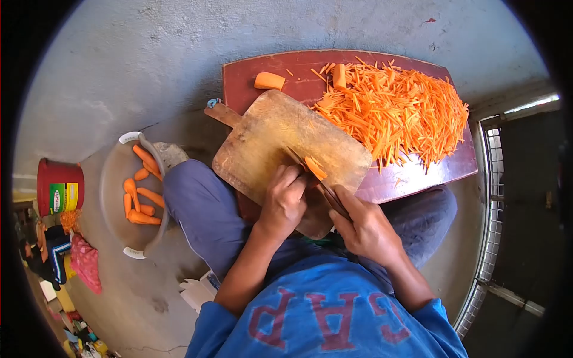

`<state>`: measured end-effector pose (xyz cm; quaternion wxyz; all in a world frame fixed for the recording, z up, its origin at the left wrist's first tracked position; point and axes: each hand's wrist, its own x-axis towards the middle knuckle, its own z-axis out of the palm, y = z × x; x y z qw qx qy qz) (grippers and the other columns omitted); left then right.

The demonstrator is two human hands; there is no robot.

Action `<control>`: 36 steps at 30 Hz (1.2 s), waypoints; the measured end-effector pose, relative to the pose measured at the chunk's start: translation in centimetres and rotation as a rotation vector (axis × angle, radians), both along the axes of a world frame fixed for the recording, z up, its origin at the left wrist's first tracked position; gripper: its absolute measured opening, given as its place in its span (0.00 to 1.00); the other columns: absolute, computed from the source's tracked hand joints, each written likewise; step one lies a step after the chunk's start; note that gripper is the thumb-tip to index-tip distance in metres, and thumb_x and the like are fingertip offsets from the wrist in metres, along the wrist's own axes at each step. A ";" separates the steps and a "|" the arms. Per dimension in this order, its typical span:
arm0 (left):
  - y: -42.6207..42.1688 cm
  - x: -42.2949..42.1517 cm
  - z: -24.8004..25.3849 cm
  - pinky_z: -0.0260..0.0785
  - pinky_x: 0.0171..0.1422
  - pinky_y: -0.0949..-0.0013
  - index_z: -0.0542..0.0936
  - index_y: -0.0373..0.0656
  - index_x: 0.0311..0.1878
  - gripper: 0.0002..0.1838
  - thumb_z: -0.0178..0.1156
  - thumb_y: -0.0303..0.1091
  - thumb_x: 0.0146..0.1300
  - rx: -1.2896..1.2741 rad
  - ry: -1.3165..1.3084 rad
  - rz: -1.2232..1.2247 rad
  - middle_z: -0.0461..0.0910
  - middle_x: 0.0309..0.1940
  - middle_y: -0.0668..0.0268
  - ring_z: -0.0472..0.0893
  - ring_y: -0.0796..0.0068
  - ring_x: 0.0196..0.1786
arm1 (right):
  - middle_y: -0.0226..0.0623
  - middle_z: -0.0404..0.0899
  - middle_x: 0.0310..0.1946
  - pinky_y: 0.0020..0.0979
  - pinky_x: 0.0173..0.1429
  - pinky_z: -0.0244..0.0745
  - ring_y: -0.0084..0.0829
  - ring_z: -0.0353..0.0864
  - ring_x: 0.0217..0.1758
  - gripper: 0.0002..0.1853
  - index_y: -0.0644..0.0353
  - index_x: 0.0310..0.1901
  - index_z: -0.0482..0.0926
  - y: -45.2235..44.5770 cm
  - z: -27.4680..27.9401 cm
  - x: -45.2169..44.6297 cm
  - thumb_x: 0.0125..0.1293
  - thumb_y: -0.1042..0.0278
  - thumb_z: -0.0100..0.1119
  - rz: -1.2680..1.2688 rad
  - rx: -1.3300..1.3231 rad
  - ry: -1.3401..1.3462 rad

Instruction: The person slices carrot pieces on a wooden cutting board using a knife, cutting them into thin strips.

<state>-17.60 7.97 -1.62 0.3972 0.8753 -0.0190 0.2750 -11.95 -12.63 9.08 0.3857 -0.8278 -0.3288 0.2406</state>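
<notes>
My right hand point(370, 231) is wrapped round the handle of a knife point(325, 190), whose blade slants up and left across a worn wooden chopping board point(250, 149). Close against the blade's left side, my left hand point(283, 200) is closed with its fingers curled down at the board. What those fingers hold, if anything, is hidden. A few cut carrot slices point(315, 168) lie along the right side of the blade. The board rests over my lap and the edge of a dark red tabletop point(394, 190).
Beyond the board lies a big heap of carrot strips point(394, 113), with a carrot chunk point(339, 76) at its edge and another carrot chunk point(269, 81) farther left. Left of my knee stands a grey basin point(113, 221) with several peeled carrots. A red bucket point(45, 179) sits near the wall.
</notes>
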 end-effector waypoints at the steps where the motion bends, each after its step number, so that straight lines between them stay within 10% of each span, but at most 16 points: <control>1: 0.0 0.0 -0.1 0.79 0.55 0.45 0.89 0.33 0.47 0.14 0.62 0.14 0.60 0.004 -0.004 0.002 0.86 0.48 0.50 0.83 0.41 0.49 | 0.66 0.89 0.49 0.55 0.52 0.85 0.69 0.91 0.52 0.26 0.70 0.76 0.77 0.5 -0.7 0.4 0.81 0.75 0.68 -0.003 0.030 -0.018; 36: 0.1 -0.3 -0.1 0.79 0.54 0.44 0.88 0.32 0.46 0.13 0.63 0.14 0.58 0.025 0.007 0.010 0.84 0.47 0.49 0.82 0.40 0.48 | 0.70 0.87 0.41 0.62 0.48 0.83 0.74 0.89 0.47 0.21 0.67 0.70 0.76 1.6 -1.6 0.6 0.80 0.73 0.67 0.012 0.128 -0.062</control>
